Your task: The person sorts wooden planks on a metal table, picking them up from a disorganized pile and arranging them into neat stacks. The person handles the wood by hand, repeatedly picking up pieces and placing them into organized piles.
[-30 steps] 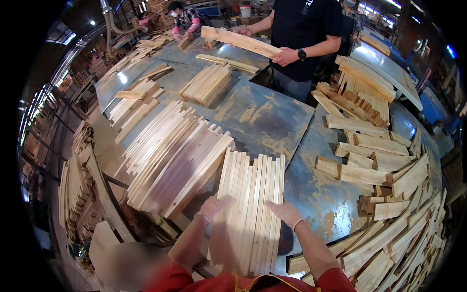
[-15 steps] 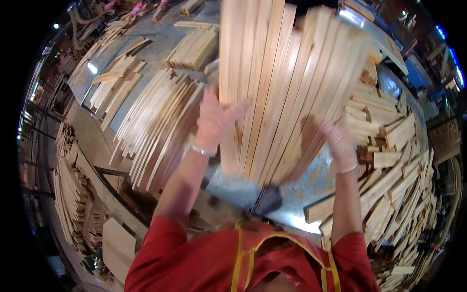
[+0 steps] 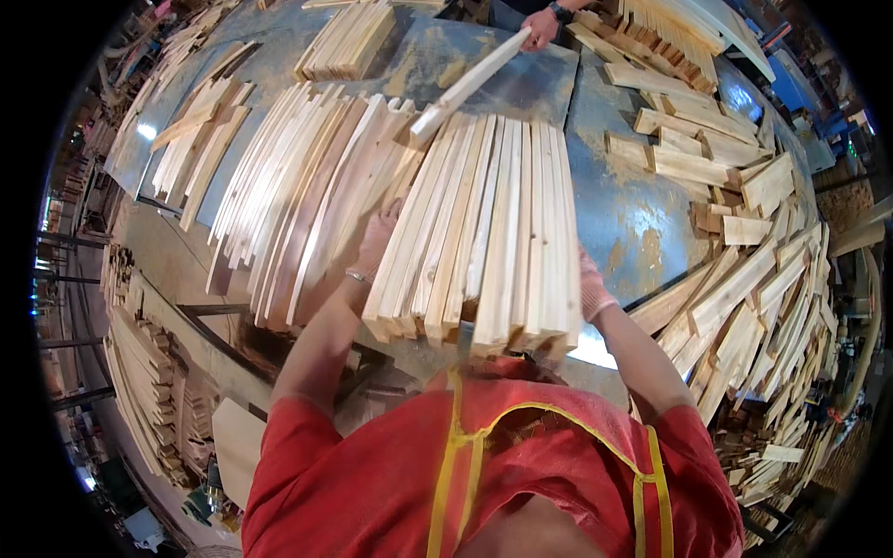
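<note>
A thick bundle of pale wooden strips (image 3: 493, 214) sits in front of me, its near ends close to my chest. Pressed against its left side is my left hand (image 3: 379, 240), with the fingers partly hidden by the wood. My right hand (image 3: 593, 284) clasps the opposite side, its fingertips out of sight beneath or behind the strips. Both hands appear to wear thin pinkish gloves. Just beyond the far end, a co-worker's hand (image 3: 539, 30) holds a single wooden strip (image 3: 470, 84) slanting down toward the bundle's far left corner.
A wide row of wooden strips (image 3: 288, 195) lies left of the bundle on the metal table (image 3: 614, 209). Farther back is a neat stack of strips (image 3: 349, 42). Loose offcuts (image 3: 735, 316) pile up along the right side. More boards (image 3: 144, 391) stand at the lower left.
The bundle has come down and nearer my body, from a raised, fanned position to a more even one. My hands have moved lower along its sides. A co-worker's hand with a strip has appeared.
</note>
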`<state>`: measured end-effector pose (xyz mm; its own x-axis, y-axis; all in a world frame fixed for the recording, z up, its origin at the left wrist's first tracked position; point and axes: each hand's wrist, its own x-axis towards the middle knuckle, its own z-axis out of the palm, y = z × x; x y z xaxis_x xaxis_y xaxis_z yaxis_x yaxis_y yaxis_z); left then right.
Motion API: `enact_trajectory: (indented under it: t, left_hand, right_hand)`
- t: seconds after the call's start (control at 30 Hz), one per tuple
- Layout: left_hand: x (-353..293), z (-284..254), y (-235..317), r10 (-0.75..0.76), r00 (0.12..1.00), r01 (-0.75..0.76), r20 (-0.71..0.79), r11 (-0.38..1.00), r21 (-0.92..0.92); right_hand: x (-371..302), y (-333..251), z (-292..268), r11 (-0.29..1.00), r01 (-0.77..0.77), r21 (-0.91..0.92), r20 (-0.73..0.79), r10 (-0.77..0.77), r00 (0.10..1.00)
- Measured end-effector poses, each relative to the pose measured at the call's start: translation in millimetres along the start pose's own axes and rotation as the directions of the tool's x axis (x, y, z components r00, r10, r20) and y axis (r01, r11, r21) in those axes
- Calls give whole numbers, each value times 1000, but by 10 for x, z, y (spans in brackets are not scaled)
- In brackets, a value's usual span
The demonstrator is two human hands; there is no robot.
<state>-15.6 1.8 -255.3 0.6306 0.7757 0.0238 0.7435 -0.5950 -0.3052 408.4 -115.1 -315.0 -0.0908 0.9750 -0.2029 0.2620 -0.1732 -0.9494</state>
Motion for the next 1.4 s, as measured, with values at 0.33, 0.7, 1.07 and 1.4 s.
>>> enact_trajectory:
  t: [0.33, 0.7, 1.07, 1.4]
  left_hand:
    - [-430, -593, -2, -64, 966, 103, 251, 984, -148]
    - [-238, -879, 1239, -314, 940, 338, 136, 784, -521]
    - [151, -908, 1143, -442, 831, 557, 339, 649, -518]
    - [876, -2184, 587, -246, 952, 162, -181, 909, -383]
  right_hand:
    - [-15, -702, 154, 860, -152, -487, 63, 208, 976]
    - [2344, -1517, 2, 517, 255, -817, 46, -382, 923]
    - [2163, -2885, -105, 727, 353, -589, 342, -172, 924]
    - [177, -1886, -563, 324, -372, 870, 448, -206, 870]
